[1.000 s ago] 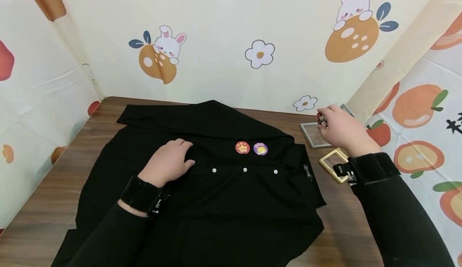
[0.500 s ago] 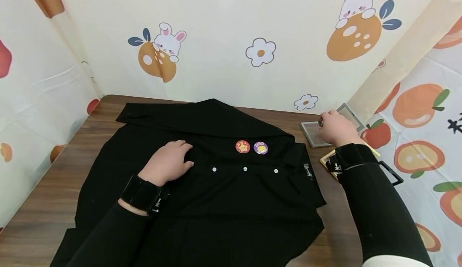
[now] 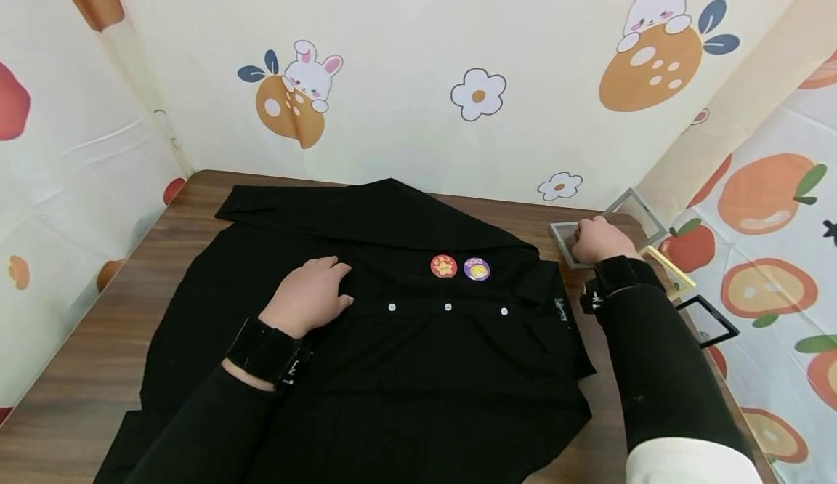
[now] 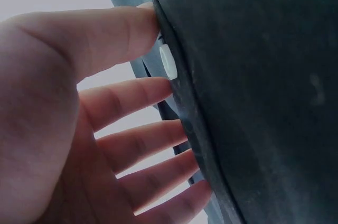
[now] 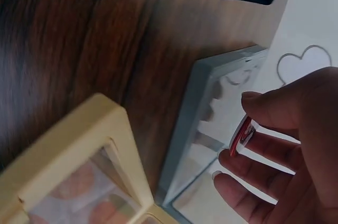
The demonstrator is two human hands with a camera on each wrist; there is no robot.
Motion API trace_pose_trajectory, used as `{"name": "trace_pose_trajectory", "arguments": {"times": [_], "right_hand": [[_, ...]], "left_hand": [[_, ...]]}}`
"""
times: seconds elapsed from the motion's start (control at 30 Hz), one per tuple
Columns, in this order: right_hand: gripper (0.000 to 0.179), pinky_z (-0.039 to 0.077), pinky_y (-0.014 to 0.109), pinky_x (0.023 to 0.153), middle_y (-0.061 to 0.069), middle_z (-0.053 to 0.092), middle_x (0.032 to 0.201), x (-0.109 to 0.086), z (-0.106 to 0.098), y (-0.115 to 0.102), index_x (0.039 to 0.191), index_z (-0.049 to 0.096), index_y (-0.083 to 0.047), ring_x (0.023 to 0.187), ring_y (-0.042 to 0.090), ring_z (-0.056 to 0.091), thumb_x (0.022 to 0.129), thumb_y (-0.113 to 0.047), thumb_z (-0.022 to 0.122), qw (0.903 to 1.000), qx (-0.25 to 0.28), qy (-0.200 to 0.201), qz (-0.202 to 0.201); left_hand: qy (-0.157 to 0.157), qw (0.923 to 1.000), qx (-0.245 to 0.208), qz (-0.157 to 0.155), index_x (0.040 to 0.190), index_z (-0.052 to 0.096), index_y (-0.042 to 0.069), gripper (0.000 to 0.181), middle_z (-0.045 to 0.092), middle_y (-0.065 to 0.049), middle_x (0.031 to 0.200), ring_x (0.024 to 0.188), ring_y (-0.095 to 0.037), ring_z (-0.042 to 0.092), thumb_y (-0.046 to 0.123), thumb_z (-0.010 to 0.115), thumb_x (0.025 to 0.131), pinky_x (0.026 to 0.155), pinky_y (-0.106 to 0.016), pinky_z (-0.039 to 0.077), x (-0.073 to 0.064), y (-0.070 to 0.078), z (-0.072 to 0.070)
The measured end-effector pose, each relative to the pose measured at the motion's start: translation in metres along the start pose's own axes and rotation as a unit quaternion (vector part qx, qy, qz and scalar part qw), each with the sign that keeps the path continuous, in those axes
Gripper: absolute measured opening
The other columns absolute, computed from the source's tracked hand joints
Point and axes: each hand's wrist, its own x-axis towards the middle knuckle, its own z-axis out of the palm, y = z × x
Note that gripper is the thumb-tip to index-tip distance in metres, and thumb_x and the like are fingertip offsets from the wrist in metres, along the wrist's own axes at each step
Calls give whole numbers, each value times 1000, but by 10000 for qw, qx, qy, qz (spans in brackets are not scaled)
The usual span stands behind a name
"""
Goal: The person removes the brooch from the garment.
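Note:
My left hand (image 3: 306,296) rests on a black shirt (image 3: 366,368) spread over the table. In the left wrist view its fingers are relaxed, with the fingertips touching the cloth near a white button (image 4: 168,62). My right hand (image 3: 603,240) pinches a small red-edged badge (image 5: 242,136) between thumb and fingers. It is above an open grey frame (image 5: 179,139) with clear panels, and the hand hides part of that frame in the head view. A red round badge (image 3: 444,266) and a purple round badge (image 3: 476,269) lie on the shirt.
A yellow frame (image 5: 63,145) stands open beside the grey one, partly under my right forearm. A black frame (image 3: 718,335) is at the table's right edge. Printed cloth walls (image 3: 392,135) enclose the wooden table (image 3: 98,331) at the back and sides.
My right hand has moved slightly down over the grey frame, with the badge still pinched. More of the yellow and black frames shows to the right of the forearm. My left hand stays put.

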Motion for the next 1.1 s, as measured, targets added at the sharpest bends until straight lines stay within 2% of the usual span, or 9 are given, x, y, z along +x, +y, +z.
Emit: {"name": "trace_pose_trajectory", "arguments": {"times": [0.13,0.3,0.5,0.67,0.77,0.83,0.93,0.97,1.1], "right_hand": [[9,32,52,74,33,41,116,4,7,7,96,48,2,89,39,41,99,-6,47,10000,1,-21,43],[14,32,51,74,33,41,117,5,7,7,87,44,-1,89,40,41,100,-6,48,9999,44,24,101],[25,32,48,70,28,43,101,7,3,4,77,39,-7,78,35,40,100,-4,49,9999,106,82,-46],[32,26,44,67,15,35,80,13,7,8,71,35,-11,68,26,27,101,-4,43,9994,216,119,-226],[24,29,48,71,21,43,90,13,10,11,79,48,-5,78,33,35,102,-5,41,9995,245,61,-170],[20,33,52,76,30,47,107,12,11,12,95,58,1,92,40,40,102,-5,41,9997,226,4,-91],[25,36,55,81,34,45,122,11,12,13,115,60,5,104,45,40,101,-6,42,9998,211,-9,-6],[26,35,55,81,34,45,121,10,12,12,116,59,6,104,45,40,101,-6,42,9998,206,-12,-3],[14,31,53,80,27,43,110,13,14,12,96,54,0,100,42,37,100,-5,41,9997,231,14,-102]], "left_hand": [[21,10000,33,56,138,63,-1,51,52,-28,147,135,-47,49,26,75,95,109,-58,41,0,1,1],[69,10000,26,62,137,64,0,50,53,-28,146,133,-46,50,25,76,95,108,-58,42,1,2,0],[118,9999,-9,36,136,65,0,50,53,-27,146,133,-46,50,25,76,95,107,-59,43,2,1,-2],[133,9999,-42,29,136,64,0,50,53,-28,146,133,-47,50,25,76,94,107,-59,43,1,1,-3],[116,9999,-64,30,136,64,0,51,53,-28,146,133,-47,50,25,77,94,107,-59,43,1,1,-3],[101,9999,-75,32,137,64,0,51,53,-27,146,133,-47,50,25,77,94,106,-59,43,1,1,-2],[90,9999,-93,31,137,64,0,51,53,-27,146,133,-47,49,25,77,94,107,-59,43,1,1,-2],[88,9999,-99,28,137,64,0,51,53,-27,146,134,-47,49,25,77,94,107,-59,43,0,1,-2],[64,9999,-132,6,137,64,0,51,52,-27,147,134,-46,49,25,76,94,107,-59,43,-1,-1,-2]]}}
